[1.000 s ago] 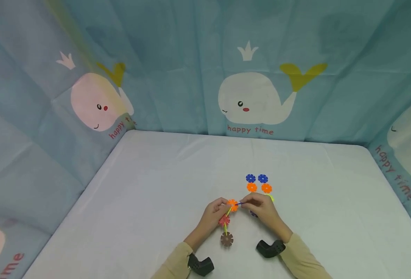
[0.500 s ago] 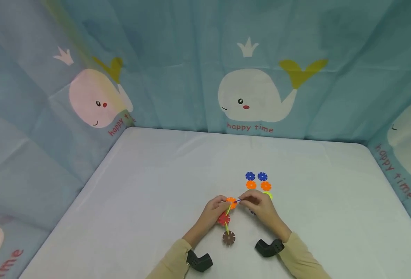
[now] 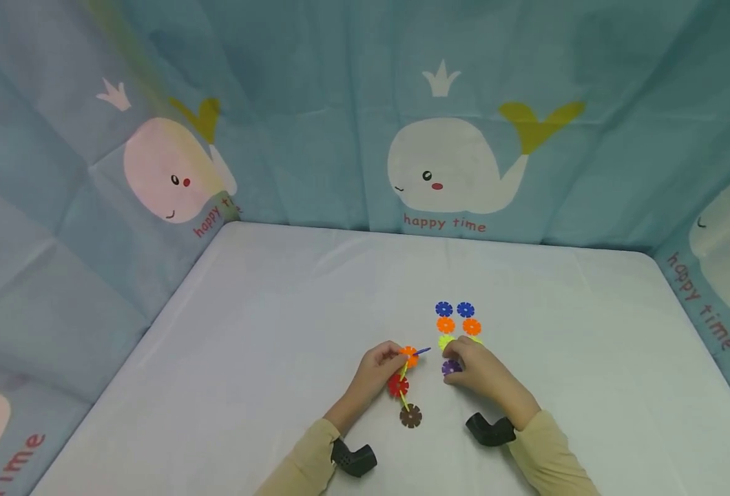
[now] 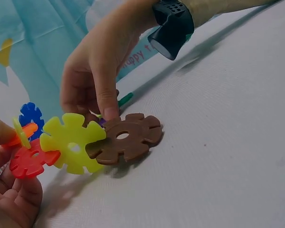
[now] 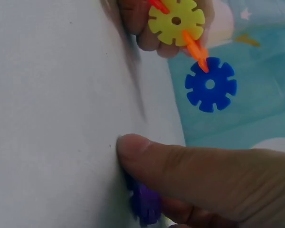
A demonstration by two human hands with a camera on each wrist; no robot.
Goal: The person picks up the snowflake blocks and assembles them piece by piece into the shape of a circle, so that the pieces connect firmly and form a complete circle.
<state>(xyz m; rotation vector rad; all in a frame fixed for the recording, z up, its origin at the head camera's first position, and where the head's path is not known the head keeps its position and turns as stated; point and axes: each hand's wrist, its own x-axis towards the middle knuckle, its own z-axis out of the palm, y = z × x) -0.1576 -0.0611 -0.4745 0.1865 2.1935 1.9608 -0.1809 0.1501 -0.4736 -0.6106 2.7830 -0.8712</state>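
My left hand (image 3: pixel 379 368) holds a chain of notched plastic discs joined edge to edge. The chain has a brown disc (image 4: pixel 126 137), a yellow disc (image 4: pixel 72 142), a red disc (image 4: pixel 31 159), a second yellow one seen nearly edge-on, an orange disc (image 3: pixel 409 357) and a blue disc (image 5: pixel 210 84). The blue disc sticks out at the far end, free of any fingers. My right hand (image 3: pixel 485 372) is down at the table, thumb and fingers curled around a purple disc (image 3: pixel 451 368). In the right wrist view the thumb partly covers that disc.
Beyond my right hand, two blue discs (image 3: pixel 454 309), two orange discs (image 3: pixel 459 325) and yellow discs (image 3: pixel 445 342) lie in paired rows on the white table (image 3: pixel 278 310). A green piece (image 4: pixel 126 99) shows behind my right hand. A whale-print curtain (image 3: pixel 315 138) surrounds the table.
My right hand has let go of the blue disc, now on the chain's end, and moved right and down to the purple disc. The left hand keeps its hold.
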